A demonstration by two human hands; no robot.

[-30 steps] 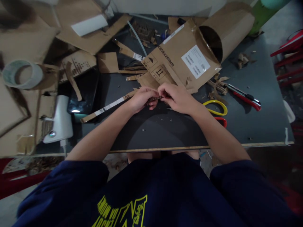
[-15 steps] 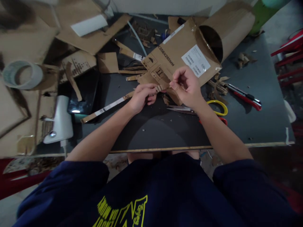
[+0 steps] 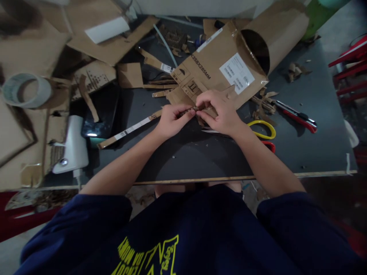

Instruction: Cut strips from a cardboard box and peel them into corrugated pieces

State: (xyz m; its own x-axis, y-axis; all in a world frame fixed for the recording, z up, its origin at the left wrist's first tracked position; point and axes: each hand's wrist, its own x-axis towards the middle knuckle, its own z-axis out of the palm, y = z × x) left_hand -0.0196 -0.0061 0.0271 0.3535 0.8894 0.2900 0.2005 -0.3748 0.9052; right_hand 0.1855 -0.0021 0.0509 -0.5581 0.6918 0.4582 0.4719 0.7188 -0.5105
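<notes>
Back from its spot up and to the right, the right hand [image 3: 219,111] is now meeting the left hand [image 3: 175,121], and the left thumb is lying farther across the small corrugated piece [image 3: 187,112] between them. That piece is sitting right at the fingertips, in front of the person's chest, its long axis seemingly running crosswise from left to right, though fingers are hiding much of it. The left hand is covering more of it, gripping it between curled fingers and thumb; the right thumb and forefinger are pinching at its right end, how tightly I can't tell. Just beyond both hands, the printed cardboard box [image 3: 212,68] is lying aslant, its lower edge pointing toward them. Nearer the person, the scissors [image 3: 265,130] are resting partly under the right forearm, blades pointing left, while a labelled strip [image 3: 129,129] is slanting away beside the left wrist, its far end close to the left hand.
</notes>
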